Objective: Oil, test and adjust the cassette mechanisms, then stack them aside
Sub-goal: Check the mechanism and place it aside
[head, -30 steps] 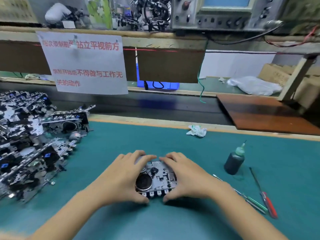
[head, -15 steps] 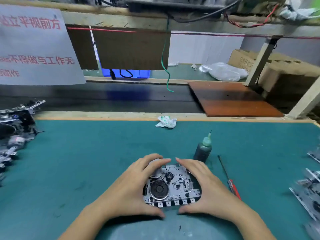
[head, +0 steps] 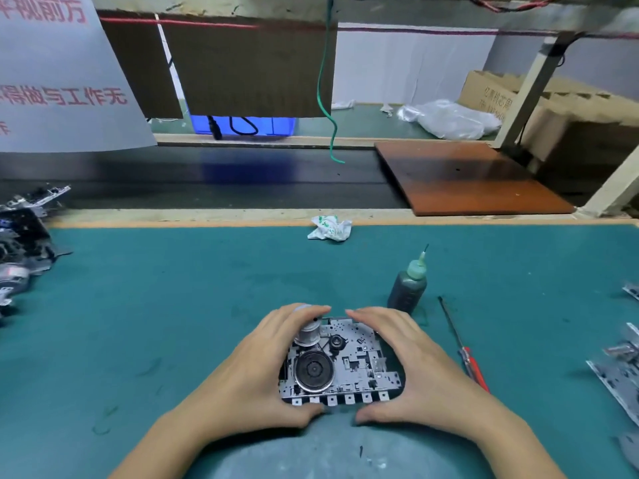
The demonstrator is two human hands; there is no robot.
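A metal cassette mechanism with a dark flywheel, a belt and a silver motor lies flat on the green mat near the front edge. My left hand grips its left side, fingers curled over the motor and thumb under the front edge. My right hand grips the right side the same way, fingertips on the back edge. A dark oil bottle with a pale green needle cap stands upright just behind my right hand.
A red-handled screwdriver lies right of my right hand. A pile of mechanisms sits at the left edge, and more mechanisms lie at the right edge. A crumpled wrapper rests at the mat's back edge, before a brown board.
The view has swung right and downward, so the left pile slid mostly out of frame and the right mechanisms appeared. Both hands keep their hold on the mechanism.
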